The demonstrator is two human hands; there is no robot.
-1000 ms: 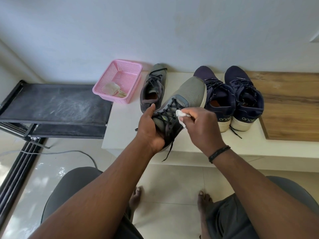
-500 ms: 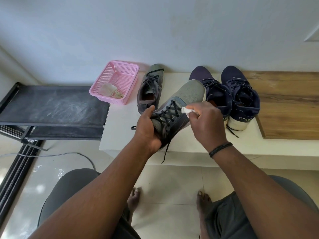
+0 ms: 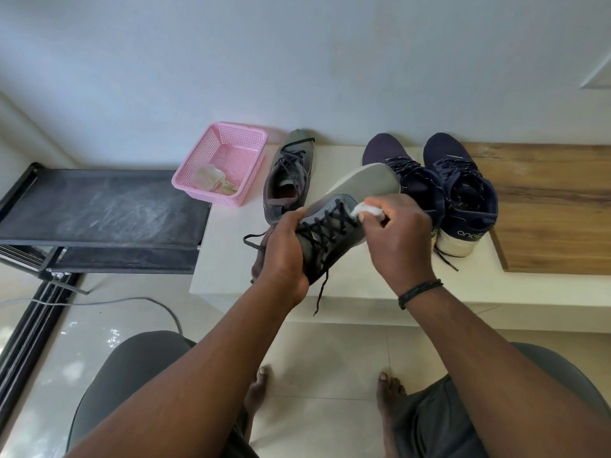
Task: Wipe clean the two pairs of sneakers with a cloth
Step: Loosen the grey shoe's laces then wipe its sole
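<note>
My left hand (image 3: 282, 252) grips the heel end of a grey sneaker (image 3: 360, 186) with black laces, held tilted above the white ledge (image 3: 228, 256). My right hand (image 3: 396, 236) pinches a small white cloth (image 3: 365, 209) against the shoe's upper beside the laces. The other grey sneaker (image 3: 291, 180) lies on the ledge behind. Two navy sneakers (image 3: 463, 190) with white soles stand side by side to the right, the left one partly hidden by the held shoe.
A pink plastic basket (image 3: 231, 150) holding a crumpled rag sits at the ledge's left end. A dusty black rack shelf (image 3: 99, 209) stands left of the ledge. A wooden panel (image 3: 549, 206) lies to the right. A grey cable (image 3: 99, 302) runs across the tiled floor.
My right hand has slid the cloth from the laces toward the toe along the upper. The shoe has tipped slightly in my left hand.
</note>
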